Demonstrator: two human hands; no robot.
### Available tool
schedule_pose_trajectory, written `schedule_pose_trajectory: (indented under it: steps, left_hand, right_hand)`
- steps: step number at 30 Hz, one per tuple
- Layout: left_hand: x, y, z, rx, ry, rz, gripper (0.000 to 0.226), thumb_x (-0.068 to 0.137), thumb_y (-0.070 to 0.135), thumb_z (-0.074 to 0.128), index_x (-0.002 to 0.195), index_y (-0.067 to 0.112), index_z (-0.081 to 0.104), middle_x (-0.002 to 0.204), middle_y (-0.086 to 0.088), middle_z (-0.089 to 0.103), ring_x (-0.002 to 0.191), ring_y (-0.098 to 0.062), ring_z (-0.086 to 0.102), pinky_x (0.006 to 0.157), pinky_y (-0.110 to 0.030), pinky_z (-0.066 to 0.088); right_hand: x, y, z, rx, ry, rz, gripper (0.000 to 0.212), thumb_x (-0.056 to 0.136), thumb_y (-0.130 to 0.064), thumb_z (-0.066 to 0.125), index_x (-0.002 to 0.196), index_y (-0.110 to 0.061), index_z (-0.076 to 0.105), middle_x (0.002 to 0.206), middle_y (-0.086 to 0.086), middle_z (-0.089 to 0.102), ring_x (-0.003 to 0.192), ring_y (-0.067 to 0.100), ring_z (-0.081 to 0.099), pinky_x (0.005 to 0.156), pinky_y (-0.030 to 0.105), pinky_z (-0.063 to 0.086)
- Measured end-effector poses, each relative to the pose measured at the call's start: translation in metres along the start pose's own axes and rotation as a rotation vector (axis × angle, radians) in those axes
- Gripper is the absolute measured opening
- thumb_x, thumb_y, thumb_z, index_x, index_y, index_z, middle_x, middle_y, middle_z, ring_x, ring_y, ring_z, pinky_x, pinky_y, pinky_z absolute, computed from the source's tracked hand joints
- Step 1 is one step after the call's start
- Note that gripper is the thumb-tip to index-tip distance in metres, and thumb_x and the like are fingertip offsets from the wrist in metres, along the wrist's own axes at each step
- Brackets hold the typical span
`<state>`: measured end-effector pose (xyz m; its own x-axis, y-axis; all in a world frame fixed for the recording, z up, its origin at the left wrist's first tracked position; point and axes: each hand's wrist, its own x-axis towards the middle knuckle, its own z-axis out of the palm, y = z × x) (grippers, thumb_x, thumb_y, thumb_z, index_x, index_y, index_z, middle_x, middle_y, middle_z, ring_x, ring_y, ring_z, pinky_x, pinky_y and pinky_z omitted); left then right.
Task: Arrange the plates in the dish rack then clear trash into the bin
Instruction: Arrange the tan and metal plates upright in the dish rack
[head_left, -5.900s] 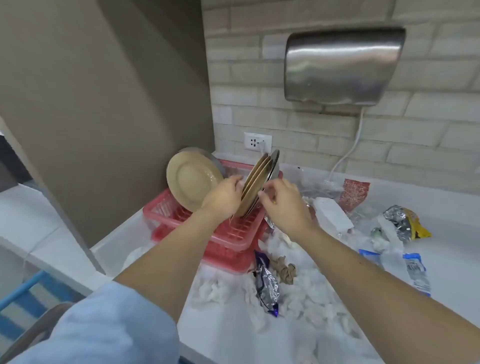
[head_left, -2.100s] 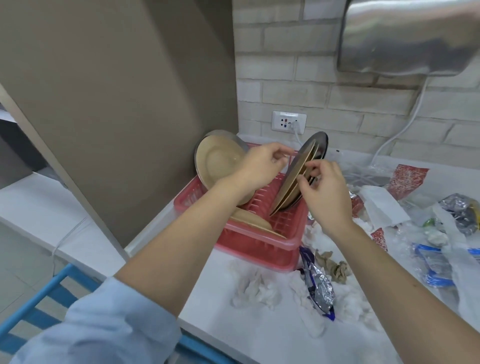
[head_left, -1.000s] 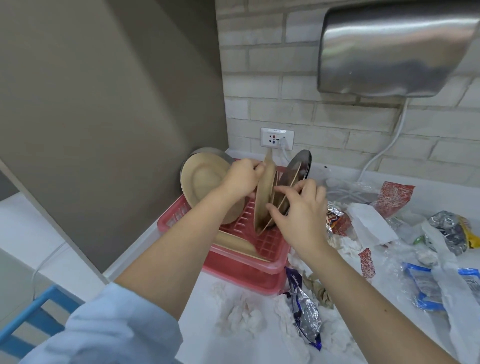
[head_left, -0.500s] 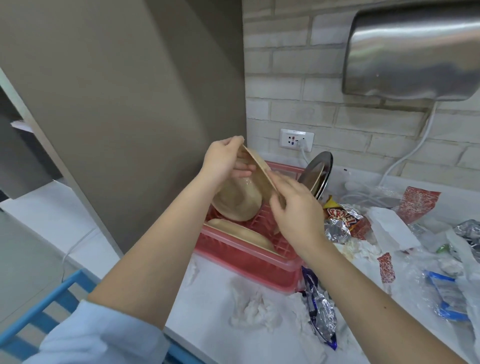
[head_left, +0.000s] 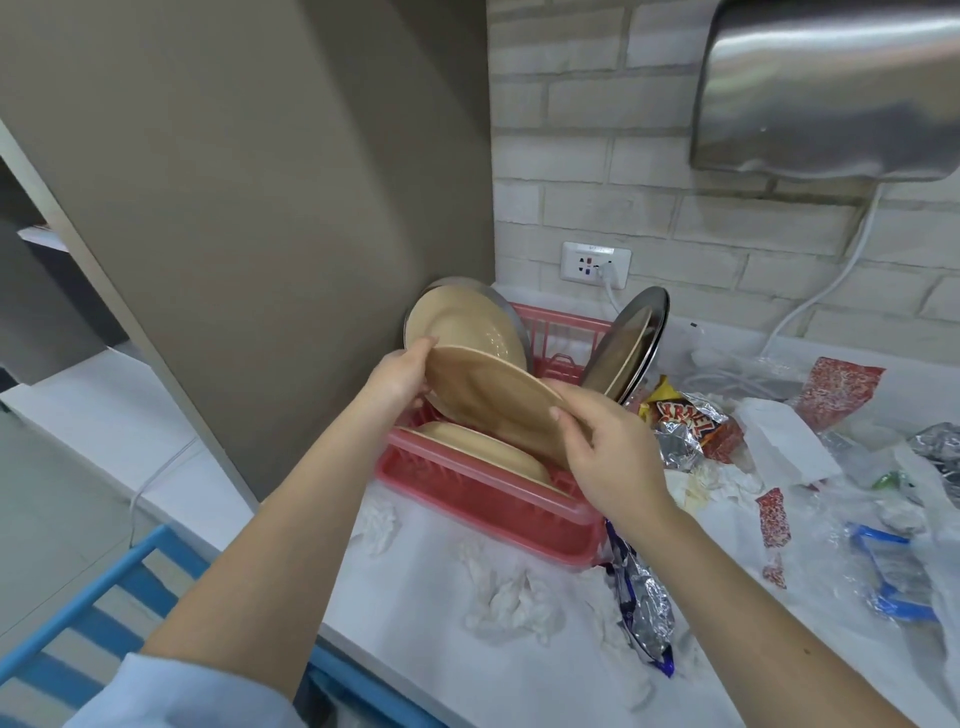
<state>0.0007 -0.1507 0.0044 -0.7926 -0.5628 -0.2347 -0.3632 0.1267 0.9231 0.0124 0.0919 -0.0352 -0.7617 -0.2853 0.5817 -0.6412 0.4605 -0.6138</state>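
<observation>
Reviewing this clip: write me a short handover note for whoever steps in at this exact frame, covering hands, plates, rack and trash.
Left hand and right hand both grip one tan plate, tilted above the red dish rack.
In the rack: a tan plate lying flat, a tan plate leaning at the back left, metal plates leaning at the right.
Left to do: slot the held plate and stand the flat one.
Trash untouched: tissues and wrappers on the counter. No bin in view.

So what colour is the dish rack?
Red-pink, translucent plastic: the dish rack shows best in the head view, below the tan plate held in both hands.
</observation>
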Motion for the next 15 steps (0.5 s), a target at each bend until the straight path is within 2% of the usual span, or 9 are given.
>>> schedule_pose_trajectory:
  steps: [1, 3, 5, 7, 9, 12, 15]
  left_hand:
    - [0.0, -0.001, -0.002, 0.019, -0.009, -0.002, 0.041, 0.09, 0.053, 0.05, 0.097, 0.014, 0.061, 0.083, -0.002, 0.063, 0.081, -0.022, 0.063, 0.086, -0.039, 0.054]
    - [-0.001, -0.001, -0.004, 0.083, -0.035, -0.007, 0.035, 0.091, 0.047, 0.05, 0.092, 0.014, 0.062, 0.086, -0.006, 0.065, 0.082, -0.025, 0.064, 0.078, -0.035, 0.051]
    - [-0.002, -0.004, -0.006, 0.113, -0.063, -0.016, 0.028, 0.091, 0.037, 0.052, 0.085, 0.012, 0.061, 0.08, -0.013, 0.063, 0.066, -0.028, 0.059, 0.065, -0.031, 0.044]
    - [-0.003, -0.009, -0.007, 0.128, -0.094, -0.021, 0.022, 0.09, 0.027, 0.055, 0.083, 0.008, 0.062, 0.078, -0.019, 0.058, 0.054, -0.024, 0.046, 0.057, -0.03, 0.034]
    - [-0.005, -0.012, -0.006, 0.143, -0.107, -0.016, 0.018, 0.092, 0.02, 0.056, 0.088, 0.004, 0.063, 0.079, -0.021, 0.055, 0.054, -0.023, 0.042, 0.055, -0.029, 0.031]
    - [-0.008, -0.013, -0.007, 0.148, -0.106, -0.012, 0.015, 0.093, 0.012, 0.055, 0.096, 0.001, 0.064, 0.07, -0.015, 0.051, 0.05, -0.02, 0.041, 0.049, -0.025, 0.034]
    - [-0.011, -0.018, -0.014, 0.226, -0.127, 0.021, 0.024, 0.089, 0.009, 0.057, 0.103, -0.005, 0.071, 0.077, -0.017, 0.057, 0.062, -0.023, 0.049, 0.063, -0.026, 0.04]
  right_hand:
    - [-0.001, 0.002, 0.0, 0.01, -0.013, -0.002, 0.032, 0.096, -0.016, 0.056, 0.124, -0.028, 0.065, 0.119, -0.015, 0.067, 0.112, 0.004, 0.06, 0.093, 0.027, 0.05]
    - [-0.004, 0.007, 0.0, 0.045, -0.059, 0.001, 0.032, 0.096, -0.018, 0.056, 0.125, -0.031, 0.064, 0.121, -0.018, 0.065, 0.115, -0.002, 0.056, 0.098, 0.023, 0.047]
    - [-0.007, 0.012, -0.001, 0.091, -0.147, 0.003, 0.031, 0.098, -0.024, 0.055, 0.125, -0.034, 0.063, 0.123, -0.022, 0.063, 0.118, -0.007, 0.053, 0.101, 0.022, 0.044]
    - [-0.011, 0.015, 0.001, 0.135, -0.232, 0.004, 0.03, 0.098, -0.032, 0.053, 0.126, -0.037, 0.062, 0.124, -0.026, 0.061, 0.12, -0.008, 0.05, 0.103, 0.021, 0.04]
    - [-0.016, 0.015, 0.003, 0.16, -0.267, 0.001, 0.03, 0.098, -0.04, 0.05, 0.127, -0.041, 0.061, 0.126, -0.028, 0.059, 0.123, -0.007, 0.047, 0.105, 0.017, 0.035]
    - [-0.019, 0.012, 0.005, 0.172, -0.292, 0.01, 0.031, 0.098, -0.047, 0.046, 0.127, -0.046, 0.059, 0.129, -0.03, 0.056, 0.126, -0.009, 0.044, 0.103, 0.009, 0.029]
    - [-0.019, 0.009, 0.006, 0.177, -0.345, 0.027, 0.033, 0.097, -0.049, 0.045, 0.127, -0.045, 0.059, 0.131, -0.028, 0.055, 0.127, -0.008, 0.041, 0.105, 0.016, 0.028]
